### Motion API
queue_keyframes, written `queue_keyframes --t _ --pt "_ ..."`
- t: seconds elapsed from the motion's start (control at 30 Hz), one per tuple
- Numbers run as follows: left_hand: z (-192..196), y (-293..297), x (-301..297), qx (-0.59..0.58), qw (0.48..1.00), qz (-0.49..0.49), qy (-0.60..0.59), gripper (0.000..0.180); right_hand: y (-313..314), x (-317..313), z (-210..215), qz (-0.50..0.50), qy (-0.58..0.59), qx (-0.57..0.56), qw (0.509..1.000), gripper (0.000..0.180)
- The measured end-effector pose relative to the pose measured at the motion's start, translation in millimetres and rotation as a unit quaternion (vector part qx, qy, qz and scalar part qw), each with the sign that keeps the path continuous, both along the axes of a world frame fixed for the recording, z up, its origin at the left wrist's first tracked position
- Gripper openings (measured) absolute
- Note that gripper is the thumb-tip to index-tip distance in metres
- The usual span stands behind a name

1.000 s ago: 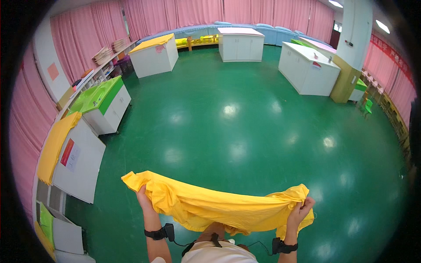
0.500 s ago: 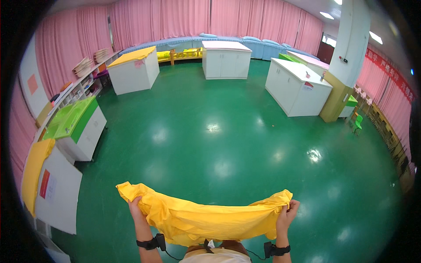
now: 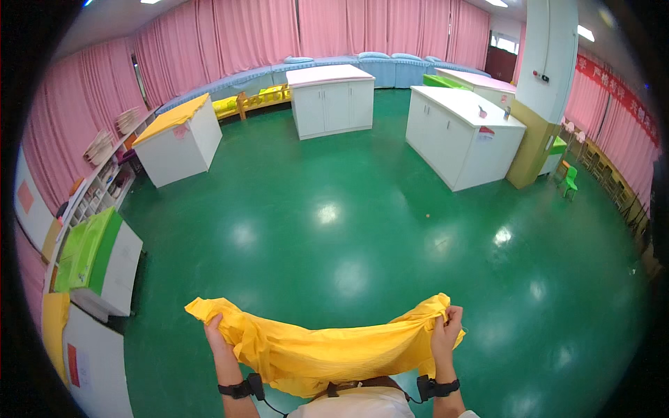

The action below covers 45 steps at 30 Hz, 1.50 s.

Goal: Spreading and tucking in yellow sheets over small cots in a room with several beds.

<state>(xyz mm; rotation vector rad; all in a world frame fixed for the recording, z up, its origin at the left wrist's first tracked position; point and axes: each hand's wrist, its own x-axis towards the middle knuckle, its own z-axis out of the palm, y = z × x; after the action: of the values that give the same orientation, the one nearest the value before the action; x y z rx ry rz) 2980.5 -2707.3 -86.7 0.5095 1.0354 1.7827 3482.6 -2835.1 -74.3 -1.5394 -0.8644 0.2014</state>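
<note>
Glossy green floor point(image 3: 362, 230) spreads to white cabinets at twelve o'clock. At six o'clock a crumpled yellow fabric sheet point(image 3: 327, 348) sags, its long axis nine-to-three; left hand point(image 3: 214, 329) and right hand point(image 3: 446, 333) each clench one end, equally near.

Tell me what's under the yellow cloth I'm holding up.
The yellow cloth hangs between your left hand and right hand. Below its sagging middle, part of your torso in a white top shows. The floor directly beneath is covered by the cloth.
</note>
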Motion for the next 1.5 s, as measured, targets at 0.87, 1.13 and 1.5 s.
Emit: queue_keyframes --t 0.87,1.13,1.5 --pt "29 664 192 -0.010 1.000 0.017 0.014 0.042 689 195 11 -0.021 -0.100 -0.035 0.994 0.024" --pt "31 891 270 -0.020 0.993 0.069 0.097 0.055 922 277 -1 -0.069 -0.172 -0.018 0.982 0.012" --pt "44 1122 291 0.018 0.984 0.164 0.061 0.064 1249 388 45 0.242 -0.047 -0.169 0.954 0.029"
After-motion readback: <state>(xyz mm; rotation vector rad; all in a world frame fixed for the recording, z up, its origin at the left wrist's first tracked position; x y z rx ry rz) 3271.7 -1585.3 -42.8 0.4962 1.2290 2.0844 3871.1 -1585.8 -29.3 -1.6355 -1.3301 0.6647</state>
